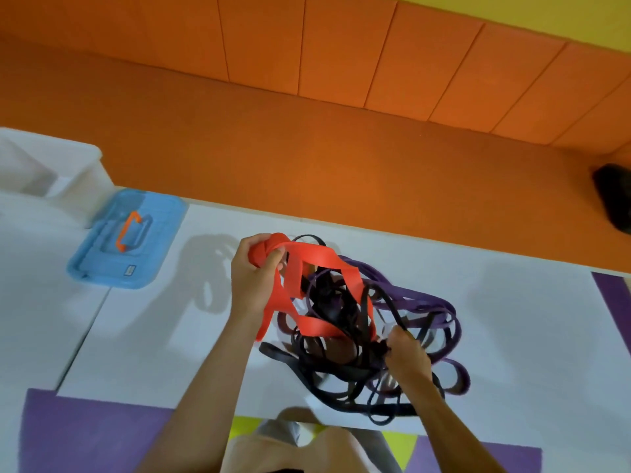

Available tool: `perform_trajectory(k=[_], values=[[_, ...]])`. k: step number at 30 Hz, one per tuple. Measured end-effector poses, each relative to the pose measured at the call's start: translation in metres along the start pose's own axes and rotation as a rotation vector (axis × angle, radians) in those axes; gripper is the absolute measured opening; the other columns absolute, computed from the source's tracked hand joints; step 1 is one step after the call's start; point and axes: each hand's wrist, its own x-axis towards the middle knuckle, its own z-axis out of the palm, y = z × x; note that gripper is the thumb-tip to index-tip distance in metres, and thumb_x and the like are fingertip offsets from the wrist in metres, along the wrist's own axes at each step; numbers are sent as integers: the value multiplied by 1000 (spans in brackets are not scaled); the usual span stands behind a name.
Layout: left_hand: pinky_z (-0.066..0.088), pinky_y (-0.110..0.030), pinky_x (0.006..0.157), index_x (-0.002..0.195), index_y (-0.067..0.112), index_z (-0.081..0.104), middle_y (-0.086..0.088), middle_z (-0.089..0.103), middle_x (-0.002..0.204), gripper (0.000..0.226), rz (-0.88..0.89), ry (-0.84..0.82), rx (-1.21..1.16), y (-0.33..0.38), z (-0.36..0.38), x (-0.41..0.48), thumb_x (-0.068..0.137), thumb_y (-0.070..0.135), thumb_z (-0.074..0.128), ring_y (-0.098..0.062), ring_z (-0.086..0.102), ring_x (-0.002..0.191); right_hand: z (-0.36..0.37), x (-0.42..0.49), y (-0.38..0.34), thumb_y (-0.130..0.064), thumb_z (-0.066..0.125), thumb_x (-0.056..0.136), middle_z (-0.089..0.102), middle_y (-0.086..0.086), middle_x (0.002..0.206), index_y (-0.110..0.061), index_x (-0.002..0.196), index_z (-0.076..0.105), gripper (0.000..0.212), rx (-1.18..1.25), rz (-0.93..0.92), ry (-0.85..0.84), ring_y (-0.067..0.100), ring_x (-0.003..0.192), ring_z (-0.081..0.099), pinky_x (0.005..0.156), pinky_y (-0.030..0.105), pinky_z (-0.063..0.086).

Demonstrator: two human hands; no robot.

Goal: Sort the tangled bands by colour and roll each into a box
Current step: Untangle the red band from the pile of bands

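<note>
A tangle of bands lies on the white floor mat in front of me. The wide red band is lifted out of it, and my left hand grips a bunched end of that band above the mat. Black bands and purple bands stay knotted together in the heap. My right hand grips black strands at the heap's near right side. A clear plastic box stands at the far left.
A blue lid with an orange handle lies flat next to the clear box. An orange padded wall runs along the far side, with a dark object at the right. Purple and yellow mat pieces and my knees are at the near edge.
</note>
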Motion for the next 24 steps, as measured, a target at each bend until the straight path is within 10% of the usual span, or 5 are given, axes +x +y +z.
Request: perform_trajectory(k=[9,16,24], values=[[54,-10,67,112,33,69,22,73,97,25,10,-16,-3,5,9,-4,93,18,78,7,70,85,19,8,-63,-65,72,86,44,5,152,-25,148,41,80,-83,18,2,30,147,37,117,49,39],[50,-2,72,110,35,69,33,69,100,25,9,35,11,-4,-4,-7,91,23,81,14,64,94,19,18,-15,-20,64,97,69,-3,101,-24,100,63,5,86,-28,178,21,86,69,68,31,49],[44,3,63,106,39,66,43,65,94,24,31,131,13,1,11,-8,92,25,80,24,60,89,21,5,36,-12,76,90,62,-3,75,-16,100,49,29,606,302,308,19,61,56,54,28,37]])
